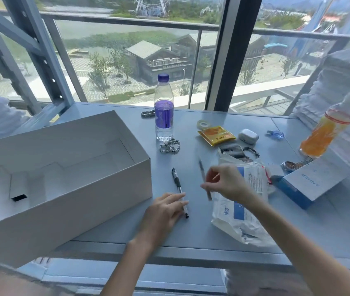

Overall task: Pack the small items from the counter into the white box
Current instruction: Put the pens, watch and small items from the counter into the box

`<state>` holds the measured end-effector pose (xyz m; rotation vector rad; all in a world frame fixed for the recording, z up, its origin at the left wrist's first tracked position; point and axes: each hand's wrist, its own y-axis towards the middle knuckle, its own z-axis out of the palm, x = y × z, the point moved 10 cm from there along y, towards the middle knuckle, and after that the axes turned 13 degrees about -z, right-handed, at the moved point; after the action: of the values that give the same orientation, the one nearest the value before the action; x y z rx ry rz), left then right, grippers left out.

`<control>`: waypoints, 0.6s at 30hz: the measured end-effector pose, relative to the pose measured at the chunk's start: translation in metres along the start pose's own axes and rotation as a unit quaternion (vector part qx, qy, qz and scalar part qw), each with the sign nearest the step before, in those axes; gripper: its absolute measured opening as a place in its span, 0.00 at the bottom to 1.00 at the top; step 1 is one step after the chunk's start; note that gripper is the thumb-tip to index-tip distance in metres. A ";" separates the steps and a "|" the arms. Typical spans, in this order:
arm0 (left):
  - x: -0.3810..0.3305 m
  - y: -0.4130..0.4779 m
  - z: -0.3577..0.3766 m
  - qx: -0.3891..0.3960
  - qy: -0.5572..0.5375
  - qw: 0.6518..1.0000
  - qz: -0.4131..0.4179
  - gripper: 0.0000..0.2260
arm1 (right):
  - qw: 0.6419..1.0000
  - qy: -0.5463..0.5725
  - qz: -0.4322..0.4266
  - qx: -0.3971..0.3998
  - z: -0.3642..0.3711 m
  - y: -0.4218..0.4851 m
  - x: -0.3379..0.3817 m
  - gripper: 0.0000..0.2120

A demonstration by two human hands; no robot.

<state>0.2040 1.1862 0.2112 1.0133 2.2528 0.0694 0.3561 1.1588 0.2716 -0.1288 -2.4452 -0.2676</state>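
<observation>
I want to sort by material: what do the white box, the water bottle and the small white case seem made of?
White box: matte cardboard, probably; folded flaps show inside. Water bottle: clear plastic, see-through, purple label. Small white case: likely hard glossy plastic, from its smooth sheen.

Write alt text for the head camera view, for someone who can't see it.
A person's right hand pinches a thin dark pen above a blue-grey counter, while the left hand touches a black-and-white pen lying beside an open white cardboard box. A purple-labelled clear plastic water bottle stands behind.
</observation>
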 end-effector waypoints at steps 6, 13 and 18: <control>0.006 -0.028 -0.019 0.014 -0.023 0.999 -0.021 0.14 | 0.995 -0.044 0.029 0.081 0.056 -0.014 -0.005 0.08; -0.012 -0.053 -0.086 -0.093 0.010 0.995 0.032 0.12 | 0.990 -0.120 0.049 0.047 0.066 0.006 0.005 0.13; -0.028 -0.065 -0.153 -0.213 0.068 0.973 0.053 0.12 | 0.987 -0.137 0.069 0.055 0.090 0.015 0.018 0.12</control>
<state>0.0860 1.1531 0.3265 0.9124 2.1679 0.6582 0.2888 1.1944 0.2172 -0.3027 -2.7006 -0.0553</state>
